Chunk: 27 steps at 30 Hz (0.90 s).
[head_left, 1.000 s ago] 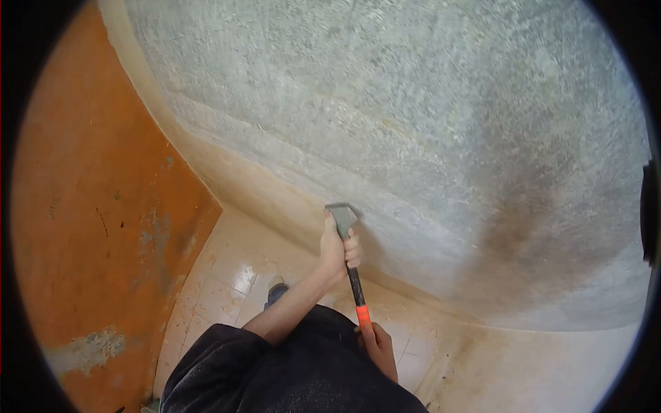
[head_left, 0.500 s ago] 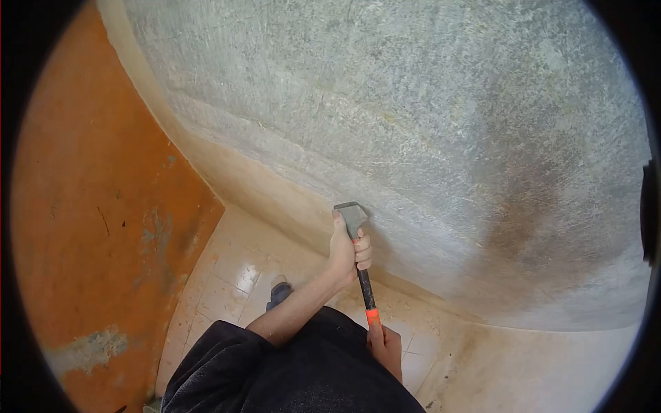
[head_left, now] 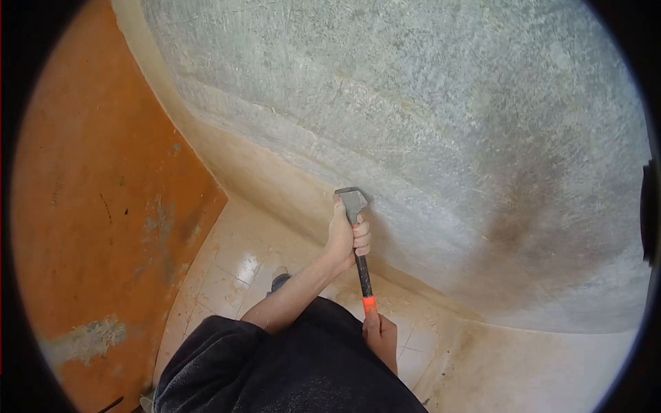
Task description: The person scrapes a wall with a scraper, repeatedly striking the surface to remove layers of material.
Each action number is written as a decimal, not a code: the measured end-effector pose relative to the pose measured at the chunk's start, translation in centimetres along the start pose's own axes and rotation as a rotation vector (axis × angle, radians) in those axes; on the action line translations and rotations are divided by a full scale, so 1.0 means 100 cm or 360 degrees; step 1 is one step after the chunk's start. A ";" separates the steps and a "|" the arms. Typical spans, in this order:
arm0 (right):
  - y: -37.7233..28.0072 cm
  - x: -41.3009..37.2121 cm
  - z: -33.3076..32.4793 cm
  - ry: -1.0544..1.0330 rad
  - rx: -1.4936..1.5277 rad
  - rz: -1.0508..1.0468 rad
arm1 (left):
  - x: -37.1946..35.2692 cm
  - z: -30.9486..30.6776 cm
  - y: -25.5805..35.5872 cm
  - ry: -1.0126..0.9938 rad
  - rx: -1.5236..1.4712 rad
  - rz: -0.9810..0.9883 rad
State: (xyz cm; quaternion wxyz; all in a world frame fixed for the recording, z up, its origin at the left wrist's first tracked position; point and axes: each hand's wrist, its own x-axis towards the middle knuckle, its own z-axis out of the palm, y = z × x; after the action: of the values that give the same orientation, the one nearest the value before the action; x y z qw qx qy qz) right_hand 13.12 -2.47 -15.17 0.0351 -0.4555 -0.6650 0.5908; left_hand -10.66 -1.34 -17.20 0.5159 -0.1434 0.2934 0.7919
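Note:
A long-handled scraper [head_left: 352,201], with a grey head and a black and orange handle, is held against the grey, patchy wall [head_left: 413,131]. Near the top, my left hand [head_left: 341,234] wraps around its neck, the thumb laid along the grey head. Lower down, my right hand [head_left: 381,334] grips the handle just under the bright orange band. The blade edge sits at the wall surface, where the grey patchy coat meets a smoother beige strip. Part of the handle's lower end is hidden by my right hand.
An orange wall [head_left: 89,206] with scuffed patches meets the grey wall in a corner on the left. Below is a pale tiled floor [head_left: 227,282] with dusty debris. My shoe [head_left: 280,277] shows beside my left forearm. A beige wall base [head_left: 475,337] runs at lower right.
Both hands and the scraper have moved a little upward along the wall. The grip of each hand looks the same.

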 end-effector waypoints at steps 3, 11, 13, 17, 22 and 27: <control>0.004 0.002 -0.006 0.0044 -0.0049 0.0058 | -0.002 0.011 -0.022 0.0007 0.0018 -0.0157; -0.001 0.009 -0.008 0.0078 -0.0211 -0.0113 | 0.003 0.006 -0.013 0.0024 -0.0138 -0.0122; -0.001 0.005 -0.014 0.0066 -0.0211 -0.0027 | 0.002 0.005 -0.003 0.0072 -0.0150 -0.0081; -0.011 0.026 0.003 0.0022 -0.0349 -0.0321 | 0.009 -0.007 0.017 0.0103 -0.0238 -0.0012; -0.012 0.008 -0.010 0.0051 -0.0247 -0.0019 | 0.002 0.003 0.004 0.0044 -0.0166 -0.0119; -0.022 0.032 0.009 -0.0011 -0.0276 -0.0221 | 0.004 -0.006 0.046 0.0111 -0.0192 0.0092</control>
State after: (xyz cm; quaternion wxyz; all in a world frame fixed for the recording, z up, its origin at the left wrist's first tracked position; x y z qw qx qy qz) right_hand 9.48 -0.79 -15.17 0.0341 -0.4075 -0.7437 0.5288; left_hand -15.02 -2.81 -16.44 0.4729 -0.1931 0.2670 0.8172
